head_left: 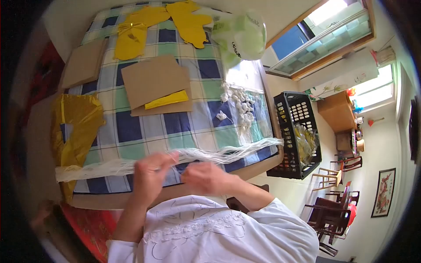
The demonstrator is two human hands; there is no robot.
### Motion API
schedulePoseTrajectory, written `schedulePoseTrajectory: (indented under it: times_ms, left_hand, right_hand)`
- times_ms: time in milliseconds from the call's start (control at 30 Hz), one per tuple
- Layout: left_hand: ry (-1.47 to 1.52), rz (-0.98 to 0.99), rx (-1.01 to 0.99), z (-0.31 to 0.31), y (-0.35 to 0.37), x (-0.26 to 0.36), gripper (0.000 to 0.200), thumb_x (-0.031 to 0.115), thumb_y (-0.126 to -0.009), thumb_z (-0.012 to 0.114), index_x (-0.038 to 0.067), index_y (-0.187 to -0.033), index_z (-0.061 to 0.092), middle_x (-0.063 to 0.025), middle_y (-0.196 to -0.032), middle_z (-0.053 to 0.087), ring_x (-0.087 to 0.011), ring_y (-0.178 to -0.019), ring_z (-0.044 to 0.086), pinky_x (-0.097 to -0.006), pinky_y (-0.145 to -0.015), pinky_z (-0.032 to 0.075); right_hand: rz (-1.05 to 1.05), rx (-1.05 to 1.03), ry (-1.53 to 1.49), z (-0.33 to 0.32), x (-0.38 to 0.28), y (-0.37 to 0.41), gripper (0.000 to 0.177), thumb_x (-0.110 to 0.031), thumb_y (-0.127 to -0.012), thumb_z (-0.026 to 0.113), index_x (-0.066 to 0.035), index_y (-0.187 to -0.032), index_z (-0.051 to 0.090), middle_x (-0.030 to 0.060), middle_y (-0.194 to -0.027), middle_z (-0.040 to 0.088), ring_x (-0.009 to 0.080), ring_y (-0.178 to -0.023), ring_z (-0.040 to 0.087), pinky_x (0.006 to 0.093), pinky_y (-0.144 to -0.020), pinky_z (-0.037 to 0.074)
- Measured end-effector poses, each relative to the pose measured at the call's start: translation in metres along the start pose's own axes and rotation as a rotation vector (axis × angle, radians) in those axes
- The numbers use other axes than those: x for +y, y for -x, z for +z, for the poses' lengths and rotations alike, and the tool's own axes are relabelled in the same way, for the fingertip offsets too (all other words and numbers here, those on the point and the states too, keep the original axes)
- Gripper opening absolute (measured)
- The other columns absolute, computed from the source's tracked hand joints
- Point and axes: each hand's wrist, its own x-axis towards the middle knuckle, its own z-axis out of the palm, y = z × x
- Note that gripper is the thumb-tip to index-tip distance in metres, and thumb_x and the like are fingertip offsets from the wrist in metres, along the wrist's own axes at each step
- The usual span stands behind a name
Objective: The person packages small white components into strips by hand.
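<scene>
A long bundle of white strings [232,152] stretches across the near side of a checked cloth [153,131]. My left hand [151,174] is closed, thumb and fingers pinched together right beside the bundle. Close to its right, my right hand [205,177] is also closed, just on my side of the strings. Whatever the two hands pinch is too small and blurred to make out. Beyond them lie brown cardboard sheets [151,81] with a folded yellow foil strip [166,99] on top. Small white knotted pieces [241,105] are heaped at the right.
Yellow foil pieces [131,39] lie at the far side, with more gold foil [79,127] at the left. Another cardboard stack [84,65] is at the far left. A green-white plastic bag [245,37] stands far right. Beside the table is a black crate [302,164].
</scene>
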Motion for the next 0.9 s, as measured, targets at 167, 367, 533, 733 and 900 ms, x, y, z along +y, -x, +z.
schedulePoseTrajectory:
  times_ms: [167, 367, 533, 733, 900]
  left_hand:
    - [0.298, -0.134, -0.088, -0.001, 0.005, -0.001, 0.012, -0.001, -0.082, 0.062, 0.002, -0.090, 0.071, -0.0089, -0.083, 0.070, -0.0137, -0.075, 0.066, -0.0257, -0.069, 0.050]
    - [-0.100, -0.094, 0.209, 0.015, -0.002, -0.025, 0.012, 0.000, -0.081, 0.063, 0.003, -0.089, 0.071, -0.0003, -0.082, 0.071, -0.0084, -0.075, 0.064, -0.0401, -0.104, 0.033]
    - [0.761, -0.341, -0.002, -0.017, 0.008, 0.022, 0.017, -0.002, -0.079, 0.063, -0.003, -0.095, 0.070, -0.0176, -0.086, 0.069, -0.0245, -0.077, 0.066, -0.0389, -0.081, 0.051]
    - [0.765, -0.276, -0.083, -0.018, 0.021, 0.027, 0.009, -0.002, -0.079, 0.064, 0.002, -0.085, 0.070, -0.0158, -0.082, 0.069, -0.0248, -0.069, 0.064, -0.0485, -0.093, 0.046]
    - [-0.520, 0.229, 0.065, -0.007, 0.008, 0.004, 0.014, 0.004, -0.074, 0.070, 0.005, -0.088, 0.071, -0.0086, -0.078, 0.065, -0.0255, -0.072, 0.060, -0.0342, -0.066, 0.048]
  right_hand:
    - [0.039, -0.027, 0.123, -0.002, 0.010, -0.008, 0.024, -0.004, -0.074, 0.058, -0.003, -0.097, 0.052, 0.0128, -0.084, 0.056, 0.0348, -0.078, 0.057, 0.0429, -0.065, 0.046]
    - [0.067, -0.201, 0.272, 0.001, 0.001, -0.013, 0.024, -0.007, -0.078, 0.055, -0.002, -0.101, 0.048, 0.0159, -0.090, 0.058, 0.0368, -0.084, 0.057, 0.0435, -0.075, 0.046]
    - [0.193, 0.062, 0.226, -0.001, 0.013, -0.007, 0.026, -0.003, -0.077, 0.055, -0.004, -0.102, 0.053, 0.0148, -0.083, 0.060, 0.0354, -0.077, 0.060, 0.0416, -0.066, 0.049]
    - [0.061, 0.104, 0.277, 0.001, 0.012, -0.019, 0.021, -0.008, -0.079, 0.059, -0.006, -0.099, 0.055, 0.0104, -0.076, 0.059, 0.0301, -0.068, 0.061, 0.0392, -0.057, 0.049]
    - [-0.111, -0.022, 0.225, 0.003, -0.005, -0.008, 0.022, -0.013, -0.076, 0.064, -0.006, -0.095, 0.055, 0.0072, -0.071, 0.055, 0.0264, -0.064, 0.058, 0.0374, -0.056, 0.047]
